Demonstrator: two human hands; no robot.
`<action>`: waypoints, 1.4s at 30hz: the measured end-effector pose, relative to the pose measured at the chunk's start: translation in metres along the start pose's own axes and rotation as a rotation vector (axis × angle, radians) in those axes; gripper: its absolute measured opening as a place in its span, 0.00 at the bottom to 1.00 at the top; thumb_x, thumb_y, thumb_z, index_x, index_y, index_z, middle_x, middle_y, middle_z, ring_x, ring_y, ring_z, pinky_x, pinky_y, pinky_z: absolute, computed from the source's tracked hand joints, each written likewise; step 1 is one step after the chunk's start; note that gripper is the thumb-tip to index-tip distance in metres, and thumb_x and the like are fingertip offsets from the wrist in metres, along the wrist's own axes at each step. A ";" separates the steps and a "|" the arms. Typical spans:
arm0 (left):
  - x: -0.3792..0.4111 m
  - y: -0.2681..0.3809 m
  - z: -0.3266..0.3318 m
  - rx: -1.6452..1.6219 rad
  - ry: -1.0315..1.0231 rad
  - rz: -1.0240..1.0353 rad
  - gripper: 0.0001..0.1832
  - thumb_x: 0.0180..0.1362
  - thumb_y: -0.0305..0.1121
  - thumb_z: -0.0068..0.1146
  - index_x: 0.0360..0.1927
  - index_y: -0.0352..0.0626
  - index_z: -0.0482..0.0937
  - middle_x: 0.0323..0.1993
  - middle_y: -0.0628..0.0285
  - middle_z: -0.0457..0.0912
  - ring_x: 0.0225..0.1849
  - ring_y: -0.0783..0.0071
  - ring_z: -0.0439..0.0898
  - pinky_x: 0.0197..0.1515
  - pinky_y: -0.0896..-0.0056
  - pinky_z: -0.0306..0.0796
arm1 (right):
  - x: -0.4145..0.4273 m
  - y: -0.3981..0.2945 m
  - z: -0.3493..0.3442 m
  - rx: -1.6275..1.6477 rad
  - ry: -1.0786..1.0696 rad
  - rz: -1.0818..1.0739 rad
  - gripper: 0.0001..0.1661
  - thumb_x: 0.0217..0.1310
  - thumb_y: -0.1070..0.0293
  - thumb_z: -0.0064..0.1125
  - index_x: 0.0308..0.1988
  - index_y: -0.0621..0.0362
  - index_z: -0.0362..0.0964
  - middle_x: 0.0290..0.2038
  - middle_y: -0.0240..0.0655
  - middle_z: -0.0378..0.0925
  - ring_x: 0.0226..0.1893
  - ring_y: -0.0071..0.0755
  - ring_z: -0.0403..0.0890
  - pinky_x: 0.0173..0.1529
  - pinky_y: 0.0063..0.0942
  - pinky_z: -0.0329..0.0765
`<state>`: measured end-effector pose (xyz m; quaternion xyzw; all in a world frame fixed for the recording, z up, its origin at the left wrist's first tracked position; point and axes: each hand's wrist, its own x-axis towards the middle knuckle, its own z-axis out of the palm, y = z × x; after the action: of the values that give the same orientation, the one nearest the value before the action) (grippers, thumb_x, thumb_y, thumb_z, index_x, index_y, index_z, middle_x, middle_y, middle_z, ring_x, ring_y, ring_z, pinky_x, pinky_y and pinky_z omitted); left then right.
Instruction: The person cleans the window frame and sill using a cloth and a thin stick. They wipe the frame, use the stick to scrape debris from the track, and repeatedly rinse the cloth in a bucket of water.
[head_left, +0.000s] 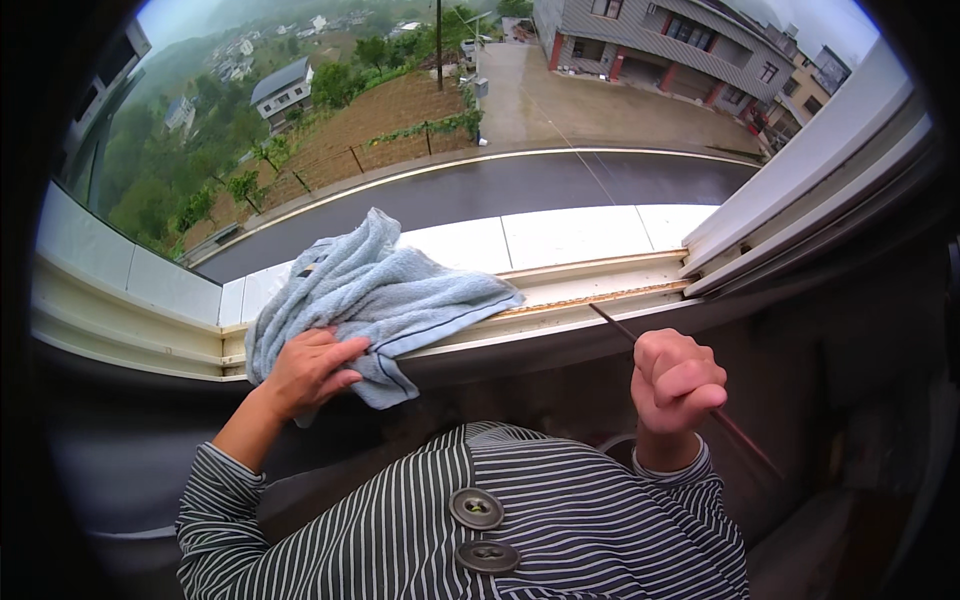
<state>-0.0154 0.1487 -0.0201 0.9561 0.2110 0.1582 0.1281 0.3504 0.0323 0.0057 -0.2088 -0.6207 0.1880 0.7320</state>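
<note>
A light blue terry towel (360, 292) with a dark stripe near its hem lies bunched over the window sill and sliding-window track. My left hand (315, 367) grips its near side, with part of the fingers hidden in the folds. To the right, my right hand (679, 382) is closed in a fist around a thin dark rod (750, 444). The rod's tip points at the track (600, 297), close to its near edge. Brown rust or dirt stains run along the track's rail. Whether the tip touches the track I cannot tell.
White tiles (570, 232) form the outer ledge, with an open drop to a wet road (525, 176) beyond. A white window frame (810, 172) rises at the right. Below the sill it is dark, and a round rim (616, 444) shows partly beside my striped shirt.
</note>
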 end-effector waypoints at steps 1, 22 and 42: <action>-0.007 -0.002 -0.006 -0.053 0.047 -0.031 0.16 0.52 0.37 0.60 0.43 0.42 0.78 0.25 0.60 0.77 0.28 0.60 0.75 0.42 0.63 0.71 | -0.002 0.003 0.001 0.068 0.005 0.020 0.35 0.69 0.47 0.35 0.12 0.55 0.56 0.08 0.23 0.52 0.07 0.19 0.49 0.13 0.21 0.45; 0.051 0.030 0.042 0.297 0.176 -0.403 0.39 0.46 0.47 0.63 0.62 0.45 0.63 0.64 0.55 0.60 0.64 0.51 0.59 0.61 0.41 0.52 | 0.025 0.033 0.067 0.423 -0.119 0.073 0.35 0.69 0.51 0.38 0.11 0.58 0.59 0.08 0.28 0.56 0.08 0.25 0.56 0.14 0.24 0.53; 0.023 0.021 0.037 0.197 0.496 -0.129 0.24 0.38 0.38 0.70 0.39 0.42 0.75 0.41 0.56 0.73 0.42 0.56 0.72 0.44 0.58 0.67 | 0.053 0.012 0.020 0.182 -0.124 0.362 0.34 0.70 0.54 0.38 0.12 0.59 0.60 0.10 0.27 0.59 0.11 0.19 0.56 0.18 0.22 0.53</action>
<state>0.0250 0.1340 -0.0417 0.8806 0.3109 0.3575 -0.0113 0.3393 0.0723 0.0456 -0.2379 -0.5974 0.3844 0.6624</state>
